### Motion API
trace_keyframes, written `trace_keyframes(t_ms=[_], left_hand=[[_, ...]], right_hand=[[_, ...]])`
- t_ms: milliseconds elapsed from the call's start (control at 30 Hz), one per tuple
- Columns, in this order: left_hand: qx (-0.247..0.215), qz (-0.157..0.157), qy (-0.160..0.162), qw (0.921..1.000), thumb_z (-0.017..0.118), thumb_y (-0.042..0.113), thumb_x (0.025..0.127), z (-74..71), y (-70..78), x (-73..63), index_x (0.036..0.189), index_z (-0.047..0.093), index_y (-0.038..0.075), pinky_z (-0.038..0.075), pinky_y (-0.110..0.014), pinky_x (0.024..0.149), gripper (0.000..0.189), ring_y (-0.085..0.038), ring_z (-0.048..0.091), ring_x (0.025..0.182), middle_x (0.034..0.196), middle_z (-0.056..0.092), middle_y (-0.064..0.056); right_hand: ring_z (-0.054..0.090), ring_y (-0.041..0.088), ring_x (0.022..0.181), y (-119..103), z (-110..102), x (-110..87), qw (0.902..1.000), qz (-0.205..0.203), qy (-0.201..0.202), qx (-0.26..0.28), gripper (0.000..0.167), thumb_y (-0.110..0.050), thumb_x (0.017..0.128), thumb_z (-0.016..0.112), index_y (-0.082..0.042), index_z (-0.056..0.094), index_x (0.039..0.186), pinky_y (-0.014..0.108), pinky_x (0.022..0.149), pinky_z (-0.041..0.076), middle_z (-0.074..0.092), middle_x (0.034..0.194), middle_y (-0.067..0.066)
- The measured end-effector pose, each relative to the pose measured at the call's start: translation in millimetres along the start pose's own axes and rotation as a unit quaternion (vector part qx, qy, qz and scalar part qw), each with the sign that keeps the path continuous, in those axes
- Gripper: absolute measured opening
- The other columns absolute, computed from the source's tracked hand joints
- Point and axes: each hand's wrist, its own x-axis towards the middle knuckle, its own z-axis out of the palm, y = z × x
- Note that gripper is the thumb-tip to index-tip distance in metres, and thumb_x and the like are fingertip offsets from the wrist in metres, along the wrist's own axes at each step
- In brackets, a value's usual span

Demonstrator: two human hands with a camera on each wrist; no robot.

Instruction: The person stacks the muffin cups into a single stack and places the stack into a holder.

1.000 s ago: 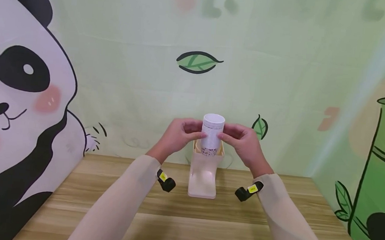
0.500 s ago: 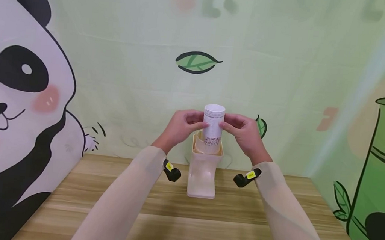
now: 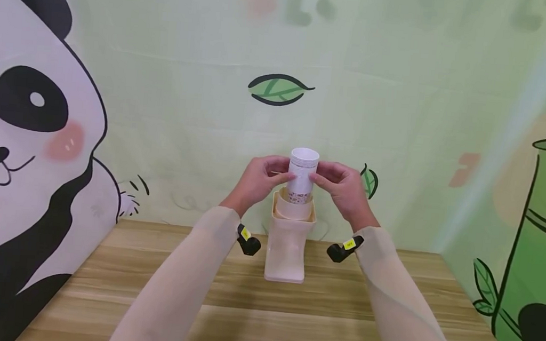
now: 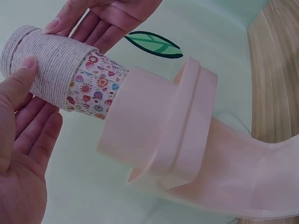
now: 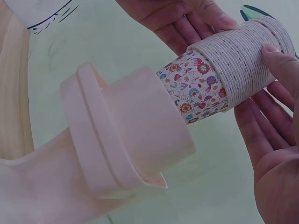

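Note:
A stack of nested paper cups stands upright between my hands, wide end up. In the left wrist view the cups show white ridged rims and a colourful flower print on the narrow end. My left hand grips the stack from the left, thumb in front and fingers behind. From the right, my right hand holds it the same way. Below is a pale pink cup dispenser with a round collar on top. The stack's narrow end meets the collar's mouth; how deep it sits is hidden.
The dispenser stands on a wooden table, near its back edge. Behind hangs a pale green cloth backdrop with a printed panda, leaves and bamboo. Black wrist cameras are strapped over both sleeves.
Both hands have lifted the cup stack from in front of the dispenser's top to above it. Its narrow end has moved back from the collar's front to the collar's mouth.

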Motion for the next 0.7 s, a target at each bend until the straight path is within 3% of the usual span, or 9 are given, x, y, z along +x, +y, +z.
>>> trace_keyframes(t_ms=[300, 500, 700], left_hand=[[-0.011, 0.001, 0.01, 0.9999, 0.078, 0.024, 0.092, 1.6, -7.5, -0.4, 0.128, 0.07, 0.012, 0.053, -0.042, 0.107, 0.039, -0.023, 0.071, 0.114, 0.124, 0.074, -0.006], [-0.01, -0.015, -0.002, 0.9998, 0.078, 0.022, 0.092, 3.7, -16.5, -2.6, 0.128, 0.07, 0.011, 0.053, -0.041, 0.108, 0.039, -0.022, 0.071, 0.114, 0.124, 0.074, -0.007], [-0.005, -0.009, -0.006, 0.9999, 0.078, 0.019, 0.092, 6.5, -24.1, -2.7, 0.126, 0.071, 0.008, 0.055, -0.042, 0.106, 0.037, -0.025, 0.072, 0.112, 0.122, 0.074, -0.01]], right_hand=[[0.066, 0.024, 0.124, 7.3, 1.8, 4.3, 0.9999, -0.001, -0.012, -0.006, 0.052, -0.032, 0.088, 0.081, -0.01, 0.068, 0.133, 0.04, 0.107, 0.054, 0.07, 0.134, 0.011], [0.068, 0.025, 0.121, 17.3, 2.5, 2.6, 0.9995, 0.011, -0.022, -0.018, 0.05, -0.032, 0.088, 0.081, -0.011, 0.069, 0.131, 0.04, 0.107, 0.054, 0.071, 0.132, 0.01], [0.068, 0.025, 0.119, 23.3, 2.2, -0.6, 0.9989, 0.025, -0.024, -0.032, 0.049, -0.036, 0.086, 0.083, -0.013, 0.071, 0.128, 0.043, 0.108, 0.053, 0.072, 0.128, 0.008]])
